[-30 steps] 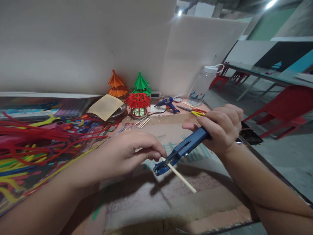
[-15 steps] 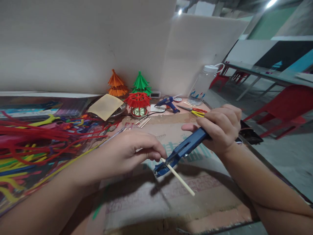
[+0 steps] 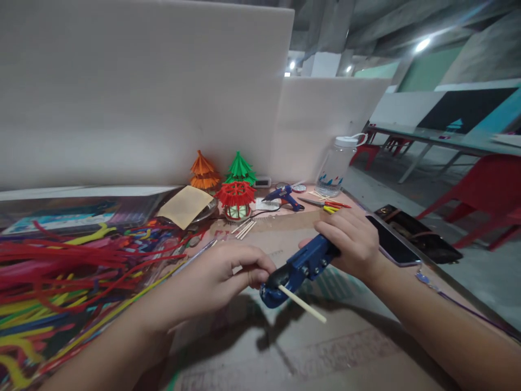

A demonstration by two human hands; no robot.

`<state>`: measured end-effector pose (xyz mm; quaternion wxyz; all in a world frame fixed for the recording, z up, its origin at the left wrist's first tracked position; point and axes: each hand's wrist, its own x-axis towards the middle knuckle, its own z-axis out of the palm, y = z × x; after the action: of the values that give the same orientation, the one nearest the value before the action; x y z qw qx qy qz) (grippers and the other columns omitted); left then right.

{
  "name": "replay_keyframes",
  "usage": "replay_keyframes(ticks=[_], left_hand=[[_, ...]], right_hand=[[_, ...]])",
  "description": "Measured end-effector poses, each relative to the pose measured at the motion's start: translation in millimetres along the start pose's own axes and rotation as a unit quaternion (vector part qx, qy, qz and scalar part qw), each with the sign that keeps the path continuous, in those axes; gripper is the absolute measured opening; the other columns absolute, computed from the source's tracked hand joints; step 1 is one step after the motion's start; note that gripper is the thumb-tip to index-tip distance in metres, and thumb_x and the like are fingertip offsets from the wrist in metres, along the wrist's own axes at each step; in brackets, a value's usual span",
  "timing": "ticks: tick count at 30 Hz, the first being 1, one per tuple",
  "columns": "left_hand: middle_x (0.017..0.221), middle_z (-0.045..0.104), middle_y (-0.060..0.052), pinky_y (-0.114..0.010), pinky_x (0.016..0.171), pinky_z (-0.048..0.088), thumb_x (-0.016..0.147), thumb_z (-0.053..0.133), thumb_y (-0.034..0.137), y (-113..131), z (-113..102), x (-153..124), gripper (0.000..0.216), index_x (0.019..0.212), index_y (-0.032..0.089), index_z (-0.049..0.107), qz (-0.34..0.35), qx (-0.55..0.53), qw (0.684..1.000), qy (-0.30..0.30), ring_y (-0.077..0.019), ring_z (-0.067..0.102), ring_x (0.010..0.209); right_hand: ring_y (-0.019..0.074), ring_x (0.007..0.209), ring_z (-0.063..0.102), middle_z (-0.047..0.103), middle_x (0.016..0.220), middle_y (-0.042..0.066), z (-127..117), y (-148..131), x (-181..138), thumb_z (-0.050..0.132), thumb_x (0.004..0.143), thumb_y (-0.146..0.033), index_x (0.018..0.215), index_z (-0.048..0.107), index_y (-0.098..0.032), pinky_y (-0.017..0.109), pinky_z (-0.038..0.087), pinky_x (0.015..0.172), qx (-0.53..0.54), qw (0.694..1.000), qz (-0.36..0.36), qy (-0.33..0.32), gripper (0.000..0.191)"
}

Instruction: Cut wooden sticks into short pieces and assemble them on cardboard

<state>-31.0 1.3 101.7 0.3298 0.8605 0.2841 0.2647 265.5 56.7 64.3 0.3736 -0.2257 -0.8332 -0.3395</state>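
My right hand (image 3: pixel 353 241) is wrapped round the handles of a blue hand cutter (image 3: pixel 307 266), which slants down to the left over the cardboard. A thin pale wooden stick (image 3: pixel 303 303) runs through the cutter's jaws, its free end sticking out toward the lower right. At the jaws, the thumb and fingers of my left hand (image 3: pixel 228 271) pinch the stick's other end, most of which the hand and tool hide. Several short cut sticks (image 3: pixel 246 230) lie on the cardboard beyond.
Pipe cleaners (image 3: pixel 52 293) are heaped at left. Behind stand orange (image 3: pixel 203 172), green (image 3: pixel 239 168) and red (image 3: pixel 236 196) roofed crafts, a glue gun (image 3: pixel 284 196), scissors (image 3: pixel 325 204) and a water bottle (image 3: pixel 334 168). A phone (image 3: pixel 393 241) lies at right, near the table edge.
My right hand has turned the cutter, so its bolted side now shows, and moved slightly left. The stick remains in the jaws. The view has tilted up, bringing the phone into sight.
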Motion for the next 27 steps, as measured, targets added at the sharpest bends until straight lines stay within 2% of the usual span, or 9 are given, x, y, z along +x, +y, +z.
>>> replay_keyframes(ticks=[3,10,18,27], left_hand=[[0.079,0.072,-0.001,-0.017,0.067,0.048,0.097,0.054,0.015,0,-1,-1,0.018,0.088,0.016,0.069,0.000,-0.002,1.000,-0.003,-0.0107,0.064,0.072],[0.080,0.074,-0.003,-0.017,0.066,0.051,0.097,0.053,0.015,5,0,-3,0.019,0.088,0.015,0.070,0.017,-0.021,1.000,-0.012,-0.0106,0.065,0.070],[0.083,0.074,-0.001,-0.014,0.070,0.050,0.095,0.055,0.008,12,-1,-4,0.019,0.088,0.016,0.070,0.030,-0.018,0.999,-0.019,-0.0089,0.066,0.072],[0.086,0.075,-0.002,-0.013,0.069,0.050,0.096,0.054,0.007,7,0,-5,0.018,0.091,0.016,0.069,0.038,-0.012,0.999,-0.026,-0.0086,0.068,0.075]], right_hand=[[0.0182,0.073,0.061,0.067,0.076,0.001,1,1,1,0.068,0.088,-0.023,0.098,0.064,-0.023,0.032,0.045,0.070,0.007,1.000,-0.002,0.019,0.011],[0.0175,0.070,0.061,0.067,0.073,0.000,-11,-4,13,0.074,0.088,-0.031,0.098,0.061,-0.022,0.032,0.046,0.069,-0.034,0.998,-0.032,0.048,0.019],[0.0159,0.062,0.060,0.066,0.067,-0.003,-19,0,20,0.076,0.087,-0.034,0.089,0.063,-0.024,0.032,0.046,0.067,-0.085,0.989,-0.080,0.090,0.016],[0.0168,0.064,0.059,0.067,0.069,-0.001,-17,0,17,0.077,0.084,-0.046,0.084,0.066,-0.026,0.034,0.046,0.068,-0.084,0.991,-0.073,0.075,0.023]])
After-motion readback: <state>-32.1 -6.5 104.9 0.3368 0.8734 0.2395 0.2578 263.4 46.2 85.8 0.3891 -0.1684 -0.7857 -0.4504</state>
